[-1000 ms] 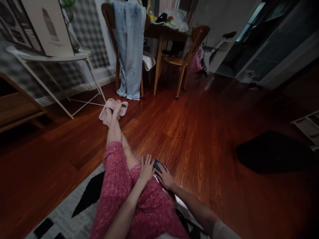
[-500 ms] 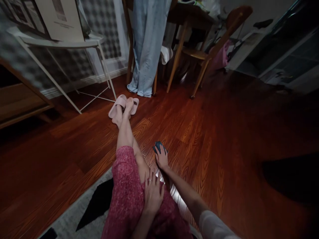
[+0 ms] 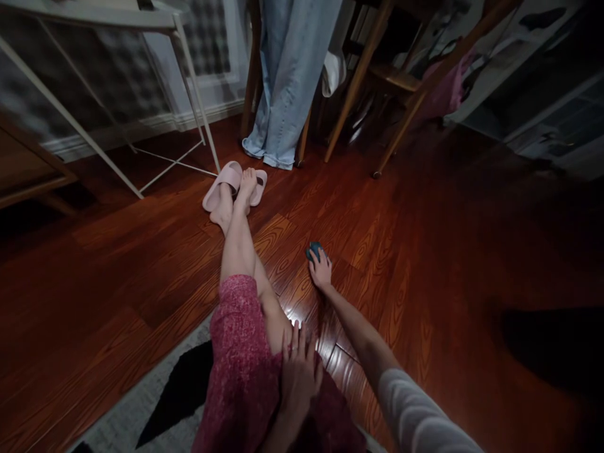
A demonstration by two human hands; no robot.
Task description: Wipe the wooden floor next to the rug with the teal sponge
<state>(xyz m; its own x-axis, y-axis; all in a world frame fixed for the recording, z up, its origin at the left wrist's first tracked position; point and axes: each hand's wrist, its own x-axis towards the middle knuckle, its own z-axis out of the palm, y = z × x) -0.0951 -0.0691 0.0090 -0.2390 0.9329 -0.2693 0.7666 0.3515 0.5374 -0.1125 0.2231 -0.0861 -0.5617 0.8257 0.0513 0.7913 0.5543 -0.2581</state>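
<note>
My right hand [image 3: 321,270] is stretched out to the wooden floor [image 3: 264,251], pressing down on a small dark teal cloth [image 3: 315,251] that looks bunched or folded. Its fingers lie over the near side of the cloth. Resting on my bent leg, near the knee, is my left hand [image 3: 300,371]; its fingers are spread and it holds nothing. Pink-red shorts [image 3: 240,340] cover my thighs. My legs [image 3: 238,242] reach forward, ankles crossed, with pink slippers [image 3: 221,192] at the feet.
Light blue jeans [image 3: 292,82] hang from a wooden chair ahead. Another wooden chair [image 3: 396,78] stands to their right, near a pink bag [image 3: 443,85]. At left is a white-framed table [image 3: 193,82]. A grey-and-black rug [image 3: 189,358] lies under me.
My right hand has slid the cloth forward and a little right over the floor. My left hand stays on my leg. The view has tilted slightly down.
</note>
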